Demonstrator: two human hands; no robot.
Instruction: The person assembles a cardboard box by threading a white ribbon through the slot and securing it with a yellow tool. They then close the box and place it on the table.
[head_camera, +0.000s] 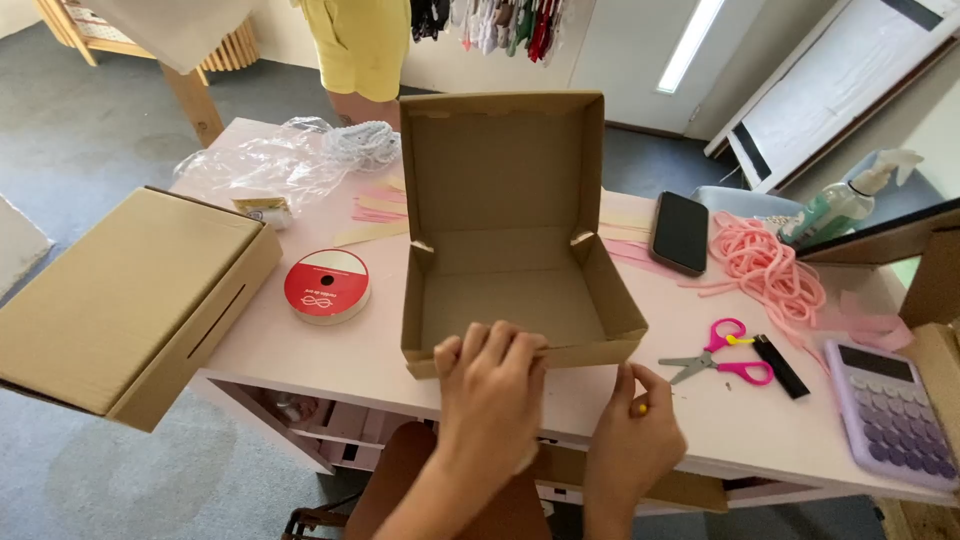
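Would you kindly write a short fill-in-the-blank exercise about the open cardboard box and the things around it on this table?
1. The left hand rests on the front wall of the open ____ box.
2. The scissors have ____ handles.
3. The round ribbon spool has a ____ face.
4. The calculator is ____.

Missing words: cardboard; pink; red; purple

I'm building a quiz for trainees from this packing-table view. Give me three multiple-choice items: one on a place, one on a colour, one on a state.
1. Where do the scissors lie?
A. Right of the open cardboard box
B. Inside it
C. On the closed box

2. What colour is the top of the ribbon spool?
A. Blue
B. Red
C. Green

3. How does the open box's lid stand?
A. Shut flat
C. Torn off
B. Raised upright

Answers: 1 A, they rest on the table beside the calculator; 2 B, its face is red with white marks; 3 B, the lid stands up behind the empty tray, while the left hand touches the front wall.
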